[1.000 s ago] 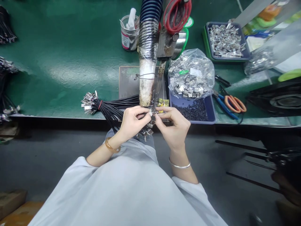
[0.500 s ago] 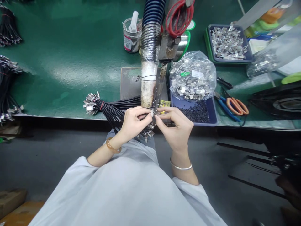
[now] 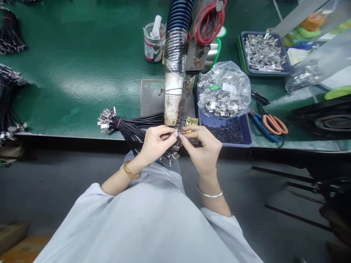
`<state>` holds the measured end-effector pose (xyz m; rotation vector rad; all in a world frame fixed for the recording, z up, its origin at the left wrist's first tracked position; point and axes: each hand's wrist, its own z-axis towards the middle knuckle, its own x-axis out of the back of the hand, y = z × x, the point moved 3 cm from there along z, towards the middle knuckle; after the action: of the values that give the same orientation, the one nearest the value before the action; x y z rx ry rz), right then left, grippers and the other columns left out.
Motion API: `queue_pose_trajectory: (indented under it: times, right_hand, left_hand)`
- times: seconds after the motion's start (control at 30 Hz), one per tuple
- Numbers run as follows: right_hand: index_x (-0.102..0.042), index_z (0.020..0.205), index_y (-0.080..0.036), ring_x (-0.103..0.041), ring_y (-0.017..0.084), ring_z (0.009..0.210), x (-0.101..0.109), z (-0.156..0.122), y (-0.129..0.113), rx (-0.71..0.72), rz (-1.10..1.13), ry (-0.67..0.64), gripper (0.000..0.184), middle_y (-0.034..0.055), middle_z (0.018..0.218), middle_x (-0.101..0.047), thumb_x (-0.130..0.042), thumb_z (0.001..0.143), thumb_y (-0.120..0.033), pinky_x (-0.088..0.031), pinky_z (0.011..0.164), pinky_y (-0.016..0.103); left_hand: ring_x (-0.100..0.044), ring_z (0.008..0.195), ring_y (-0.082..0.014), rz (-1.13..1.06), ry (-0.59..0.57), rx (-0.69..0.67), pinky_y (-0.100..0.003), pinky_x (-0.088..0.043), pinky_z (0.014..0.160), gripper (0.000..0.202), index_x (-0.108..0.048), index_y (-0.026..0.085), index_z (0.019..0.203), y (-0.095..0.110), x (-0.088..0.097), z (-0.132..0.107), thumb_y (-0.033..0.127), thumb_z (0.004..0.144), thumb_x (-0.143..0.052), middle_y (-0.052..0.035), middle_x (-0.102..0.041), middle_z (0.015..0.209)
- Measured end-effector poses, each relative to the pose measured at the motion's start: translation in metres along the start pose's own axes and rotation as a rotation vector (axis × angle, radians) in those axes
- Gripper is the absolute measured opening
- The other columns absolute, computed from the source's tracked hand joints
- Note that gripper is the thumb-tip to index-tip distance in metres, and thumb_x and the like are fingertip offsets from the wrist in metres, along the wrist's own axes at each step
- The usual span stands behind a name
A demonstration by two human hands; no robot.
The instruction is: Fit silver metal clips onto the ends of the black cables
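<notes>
both hands meet at the bench edge, just under the tip of the fume hose [image 3: 173, 73]. left hand [image 3: 155, 144] and right hand [image 3: 204, 149] are each closed in a narrow fingertip pinch on one small metal plug end [image 3: 180, 133]. it's silvery and tiny, on the end of a thin black lead. finer detail is too small to tell.

that lead belongs to the cable bundle [image 3: 134, 126]: black wires tied with a red band near the far end, lying across the edge of the green mat [image 3: 82, 73]. a cluster of silver plugs [image 3: 105, 118] fans out at the bundle's left end. more plugs hang below the hands, over the person's lap.

containers:
- near blue tray [image 3: 248, 137], just right of the right hand: a layer of small black parts [image 3: 227, 129], with a clear bag [image 3: 223, 89] stuffed with silver metal shells sitting on its far half.
- far blue tray [image 3: 287, 65], at the back right: loose silver shells, one layer, heaped unevenly.
- jar [image 3: 152, 45], left of the hose: has a white thing sticking out of it, contents otherwise unclear.

orange-handled scissors [image 3: 271, 122] and blue-handled pliers [image 3: 261, 124] lie on the mat, right of the near tray. a red cable coil [image 3: 208, 20] sits above the fixture behind the hose. more black cable bundles [image 3: 9, 34] are at the far left edge.
</notes>
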<state>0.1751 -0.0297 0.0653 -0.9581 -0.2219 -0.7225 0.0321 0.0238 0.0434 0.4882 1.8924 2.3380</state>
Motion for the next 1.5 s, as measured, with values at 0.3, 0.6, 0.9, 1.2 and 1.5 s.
queue_pose_trajectory:
  times: [0.3,0.6,0.9,1.2,1.5]
  right_hand:
    - [-0.061,0.071,-0.021,-0.076,0.016,0.073,-0.010,-0.009,0.014,-0.313,0.275,0.068,0.018,0.0042,0.092,-0.078,-0.075,0.083,-0.021,-0.064,0.063,0.027]
    - [-0.068,0.071,-0.022,-0.076,0.018,0.083,-0.005,-0.004,0.005,-0.243,0.194,0.100,0.016,0.0031,0.090,-0.078,-0.079,0.081,-0.016,-0.061,0.062,0.025]
    - [-0.065,0.074,-0.023,-0.077,0.017,0.086,-0.001,-0.003,-0.003,-0.052,0.051,0.037,0.018,0.0021,0.091,-0.079,-0.073,0.085,-0.011,-0.062,0.073,0.030]
    - [-0.065,0.074,-0.023,-0.076,0.018,0.086,-0.001,-0.004,-0.001,-0.067,0.032,0.022,0.018,0.0029,0.092,-0.079,-0.073,0.087,-0.014,-0.060,0.067,0.029]
    - [-0.069,0.077,-0.022,-0.075,0.018,0.088,-0.004,-0.001,0.000,-0.121,0.052,0.039,0.013,0.0028,0.093,-0.078,-0.075,0.087,-0.018,-0.060,0.070,0.031]
  left_hand:
    - [-0.042,0.050,-0.0069,0.027,0.006,-0.146,-0.020,-0.033,0.049,0.015,-0.077,0.014,0.078,0.000,0.007,0.000,0.020,0.085,-0.065,0.0007,-0.061,0.060]
    - [-0.042,0.051,-0.0068,0.034,0.042,-0.202,-0.020,-0.032,0.049,0.015,-0.075,0.015,0.074,0.004,0.004,0.000,0.017,0.085,-0.064,0.0028,-0.054,0.058]
    - [-0.046,0.053,-0.0080,-0.011,0.017,-0.061,-0.020,-0.035,0.050,0.019,-0.079,0.014,0.077,0.001,0.002,-0.002,0.021,0.084,-0.063,-0.0016,-0.063,0.063]
    - [-0.042,0.051,-0.0067,0.012,0.015,-0.087,-0.019,-0.031,0.049,0.019,-0.079,0.014,0.076,0.002,0.004,-0.002,0.020,0.082,-0.063,0.0013,-0.056,0.057]
    - [-0.040,0.050,-0.0054,0.003,0.046,-0.169,-0.019,-0.028,0.047,0.017,-0.076,0.013,0.074,0.005,0.004,0.000,0.017,0.085,-0.064,0.0026,-0.054,0.058]
